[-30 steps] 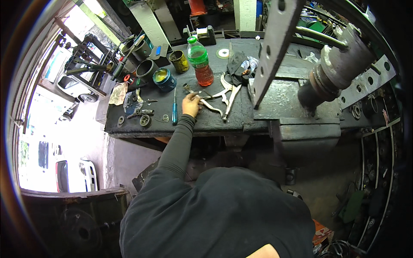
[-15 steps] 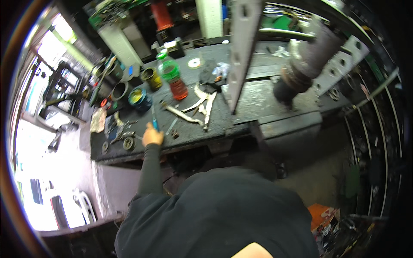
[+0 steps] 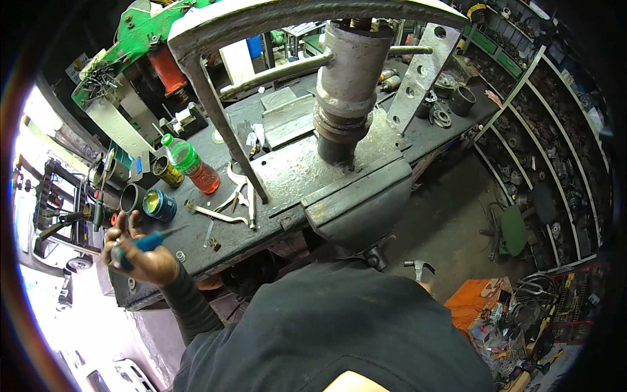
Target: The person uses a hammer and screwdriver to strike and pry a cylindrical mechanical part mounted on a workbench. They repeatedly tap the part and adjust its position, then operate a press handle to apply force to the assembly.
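My left hand (image 3: pixel 142 258) is raised over the near left corner of a dark metal workbench (image 3: pixel 274 189) and grips a screwdriver (image 3: pixel 145 243) with a blue handle, its thin shaft pointing right. Just beyond the hand stand a blue round tin (image 3: pixel 159 204) and a black cylinder (image 3: pixel 132 196). A plastic bottle (image 3: pixel 191 165) with a green cap and red liquid stands further back. Pliers and flat metal tools (image 3: pixel 230 202) lie on the bench to the right of the hand. My right hand is hidden below my dark-clothed body; a hammer head (image 3: pixel 418 266) shows near my right side.
A large press cylinder (image 3: pixel 349 85) and a steel frame (image 3: pixel 215 111) rise over the bench middle. A heavy steel block (image 3: pixel 362 196) juts from the bench front. Shelves of parts (image 3: pixel 555 130) line the right. An orange box (image 3: pixel 477 300) and clutter sit on the floor.
My left hand has taken the blue-handled screwdriver off the bench and lifted it toward me on the left. The view has swung right, bringing the press and shelves in.
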Tool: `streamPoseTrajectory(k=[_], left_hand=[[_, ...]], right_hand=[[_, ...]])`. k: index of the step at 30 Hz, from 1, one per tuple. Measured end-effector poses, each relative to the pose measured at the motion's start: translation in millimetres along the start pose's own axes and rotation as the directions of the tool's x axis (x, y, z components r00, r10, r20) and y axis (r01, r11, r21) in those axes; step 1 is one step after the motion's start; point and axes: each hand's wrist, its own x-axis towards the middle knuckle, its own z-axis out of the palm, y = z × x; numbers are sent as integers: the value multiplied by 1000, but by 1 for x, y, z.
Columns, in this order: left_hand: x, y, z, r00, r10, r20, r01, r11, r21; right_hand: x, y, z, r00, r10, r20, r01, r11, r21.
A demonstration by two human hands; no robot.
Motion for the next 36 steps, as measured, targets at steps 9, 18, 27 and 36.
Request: streamPoseTrajectory(k=[9,18,27,36], left_hand=[[10,129,142,882,170,440,298,524,-798],[-9,110,219,932,84,354,279,459,-843],[-16,106,232,965,-14,264,229,538,-811],[-18,96,229,933,130,336,255,419,-871]], right_hand=[[27,36,-5,991,-91,-98,65,968,-241],[53,108,-17,946,-288,149,299,596,-745],[72,123,-18,954,-228,196,287,491,-823],[104,131,-22,975,-196,100,207,656,-726]])
